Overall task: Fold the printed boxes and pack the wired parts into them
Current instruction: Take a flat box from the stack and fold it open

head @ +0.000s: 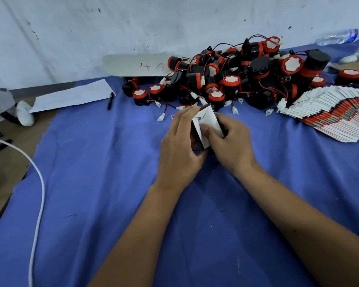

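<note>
Hands meet at the centre of the frame around one small printed box (205,125), which is held just above the blue cloth (104,183). The left hand (179,148) wraps the box's left side, its fingers curled over the far top edge and its thumb tucked under the near end, so it grips the box. The right hand (229,139) is closed on the right side, fingers bent round the wall and the thumb pressing down on the white inner face of a flap. The box is tilted, its white inside turned up toward the camera, with a dark and red printed outside showing along the left edge; whether its far end is already folded shut cannot be told. Both forearms run in from the lower edge of the frame. Just beyond the hands, in the upper middle, lies the heap of wired parts (243,75), black cylinders with red caps, thin red and black leads and white plugs, some plugs trailing onto the cloth near the fingertips. At the right edge a fanned stack of flat boxes (336,112) rests on the cloth. At upper left a sheet of paper (71,96) lies with a pen (110,100) just beside it, and a white card (137,65) marked 46 leans against the wall behind. A white cable (38,183) curves down the left side.
</note>
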Demonstrator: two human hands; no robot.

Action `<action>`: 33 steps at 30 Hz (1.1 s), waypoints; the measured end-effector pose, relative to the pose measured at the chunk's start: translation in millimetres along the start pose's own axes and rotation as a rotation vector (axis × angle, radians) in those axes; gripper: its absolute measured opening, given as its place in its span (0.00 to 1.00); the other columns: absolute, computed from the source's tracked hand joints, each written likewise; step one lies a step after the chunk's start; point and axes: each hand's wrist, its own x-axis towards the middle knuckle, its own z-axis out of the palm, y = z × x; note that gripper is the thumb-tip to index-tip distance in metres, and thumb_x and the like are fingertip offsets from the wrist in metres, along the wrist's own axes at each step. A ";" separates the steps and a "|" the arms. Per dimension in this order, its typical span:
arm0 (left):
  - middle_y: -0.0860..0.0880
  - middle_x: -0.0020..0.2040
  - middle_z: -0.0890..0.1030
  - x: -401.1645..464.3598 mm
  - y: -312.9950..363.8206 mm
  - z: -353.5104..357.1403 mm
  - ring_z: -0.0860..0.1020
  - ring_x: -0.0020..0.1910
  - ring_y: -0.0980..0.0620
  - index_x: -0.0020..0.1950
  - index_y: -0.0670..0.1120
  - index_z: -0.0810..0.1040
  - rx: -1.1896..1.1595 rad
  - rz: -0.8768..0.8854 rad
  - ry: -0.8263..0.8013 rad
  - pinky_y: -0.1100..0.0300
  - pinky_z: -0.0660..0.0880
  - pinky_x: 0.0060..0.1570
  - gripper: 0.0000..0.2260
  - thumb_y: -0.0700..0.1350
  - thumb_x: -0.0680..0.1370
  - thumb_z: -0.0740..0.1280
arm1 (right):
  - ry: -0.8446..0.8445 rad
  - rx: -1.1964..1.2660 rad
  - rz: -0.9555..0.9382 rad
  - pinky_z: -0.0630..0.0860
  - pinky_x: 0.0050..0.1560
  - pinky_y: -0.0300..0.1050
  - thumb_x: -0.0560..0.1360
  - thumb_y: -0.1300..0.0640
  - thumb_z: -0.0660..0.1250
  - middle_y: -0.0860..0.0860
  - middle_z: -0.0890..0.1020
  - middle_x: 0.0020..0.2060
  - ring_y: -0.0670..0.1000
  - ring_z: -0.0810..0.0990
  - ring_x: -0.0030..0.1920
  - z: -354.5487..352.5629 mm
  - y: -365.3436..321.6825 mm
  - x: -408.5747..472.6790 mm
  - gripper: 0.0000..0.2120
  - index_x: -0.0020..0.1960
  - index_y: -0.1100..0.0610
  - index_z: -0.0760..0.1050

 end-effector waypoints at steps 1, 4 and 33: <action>0.54 0.68 0.75 -0.1 -0.5 -0.1 0.77 0.64 0.53 0.73 0.50 0.69 -0.002 0.004 -0.003 0.72 0.74 0.55 0.36 0.39 0.68 0.79 | -0.007 0.014 0.013 0.83 0.48 0.52 0.78 0.54 0.72 0.44 0.86 0.47 0.43 0.84 0.47 -0.2 0.5 0.6 0.12 0.60 0.50 0.82; 0.55 0.69 0.74 0.3 -3.8 -2.8 0.77 0.65 0.54 0.74 0.50 0.69 -0.039 -0.027 -0.009 0.66 0.77 0.56 0.36 0.40 0.69 0.80 | -0.156 0.341 0.173 0.83 0.54 0.57 0.75 0.54 0.73 0.53 0.86 0.53 0.53 0.85 0.54 -7.2 1.4 7.9 0.18 0.65 0.52 0.79; 0.51 0.73 0.74 -3.9 -17.6 -3.6 0.73 0.71 0.54 0.76 0.45 0.68 -0.141 -0.253 -0.219 0.51 0.77 0.65 0.35 0.39 0.72 0.78 | -0.207 -0.271 -0.238 0.77 0.46 0.40 0.69 0.60 0.77 0.46 0.85 0.45 0.50 0.83 0.46 -19.4 6.5 6.6 0.20 0.56 0.52 0.72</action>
